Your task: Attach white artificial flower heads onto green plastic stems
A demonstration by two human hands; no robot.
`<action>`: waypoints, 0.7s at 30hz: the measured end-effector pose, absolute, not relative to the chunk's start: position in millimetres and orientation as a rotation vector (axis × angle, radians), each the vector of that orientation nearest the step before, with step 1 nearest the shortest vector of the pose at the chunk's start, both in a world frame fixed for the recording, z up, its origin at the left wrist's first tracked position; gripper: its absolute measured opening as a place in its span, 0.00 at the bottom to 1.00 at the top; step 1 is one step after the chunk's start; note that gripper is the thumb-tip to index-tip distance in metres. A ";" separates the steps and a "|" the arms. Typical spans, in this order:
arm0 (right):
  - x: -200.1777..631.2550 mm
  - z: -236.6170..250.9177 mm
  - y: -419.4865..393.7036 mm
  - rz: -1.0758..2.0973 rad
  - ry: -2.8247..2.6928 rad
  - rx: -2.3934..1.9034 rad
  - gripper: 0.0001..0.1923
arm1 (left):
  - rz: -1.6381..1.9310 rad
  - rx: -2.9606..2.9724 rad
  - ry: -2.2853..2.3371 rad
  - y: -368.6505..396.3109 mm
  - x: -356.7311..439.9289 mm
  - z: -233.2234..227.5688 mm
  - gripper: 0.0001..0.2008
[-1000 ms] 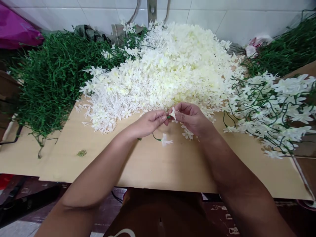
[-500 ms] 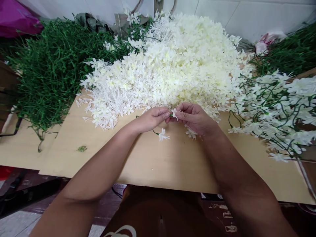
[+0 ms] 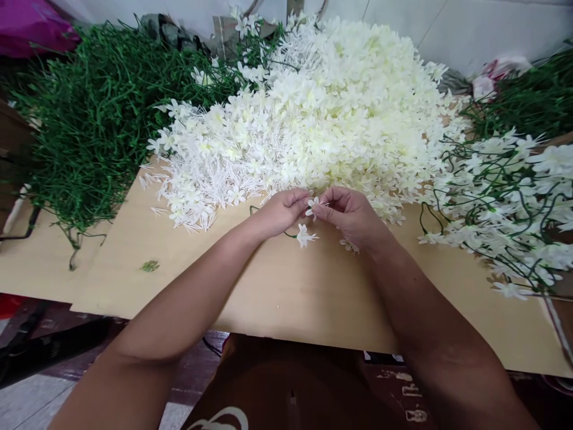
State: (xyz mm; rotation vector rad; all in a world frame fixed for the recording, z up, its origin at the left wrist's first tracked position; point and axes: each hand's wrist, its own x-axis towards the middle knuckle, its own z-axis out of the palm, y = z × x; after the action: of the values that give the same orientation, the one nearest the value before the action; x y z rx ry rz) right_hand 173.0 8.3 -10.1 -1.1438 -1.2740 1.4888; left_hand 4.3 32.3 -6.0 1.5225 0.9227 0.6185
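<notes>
**Both hands pinching a small white flower onto a thin green stem**

The left hand (image 3: 280,214) and right hand (image 3: 351,215) meet fingertip to fingertip just in front of the big heap of loose white plastic flower heads (image 3: 322,113). Right fingers (image 3: 323,210) are clenched on 1 small white plastic blossom (image 3: 312,206); left fingers (image 3: 299,206) are pinched shut on the thin green wire-like stem (image 3: 255,210), which is mostly hidden under the hand. A 2nd white blossom (image 3: 305,236) hangs off that stem just below the fingers, close over the tan board desk (image 3: 277,286).

Handling, as a judgement: blossom looks very light, soft-petalled, thin plastic, easy to crush or bend; best held by its base or stalk, not the petals. Stem looks flexible and springy, so pinch it close to the tip being worked or it will whip about. Neither seems slippery.

Room: bare desk toward the body from the fingers, wide and open up to the near edge. Beyond the fingers the flower heap nearly touches them, so pushing forward would scatter it. To the right of the fingers lies a tangle of finished green sprays with white flowers (image 3: 505,197), near the right wrist side. Far left of the fingers, well apart, a pile of bare green plastic stems (image 3: 94,125). A stray green bit (image 3: 149,266) sits left, apart.
</notes>
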 end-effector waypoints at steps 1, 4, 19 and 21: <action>170.9 -10.3 7.4 1.471 -1.295 -1.162 0.21 | 0.630 1.507 0.943 32.2 5.1 -6.3 0.16; 165.4 -12.0 6.1 1.424 -1.301 -1.170 0.22 | 0.654 1.469 0.993 32.6 6.8 -6.5 0.15; 160.0 -17.7 7.7 1.370 -1.149 -1.194 0.22 | 0.681 1.573 1.180 29.3 16.6 -11.6 0.14; 159.9 -19.3 7.9 1.384 -1.144 -1.192 0.22 | 0.680 1.582 1.184 28.7 16.9 -12.6 0.14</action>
State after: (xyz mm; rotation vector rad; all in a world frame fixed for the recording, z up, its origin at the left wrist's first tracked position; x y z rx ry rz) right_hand 159.9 7.9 -19.3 -1.1920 -1.1437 1.3837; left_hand 16.9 28.7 -12.6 1.5823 1.1836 0.6798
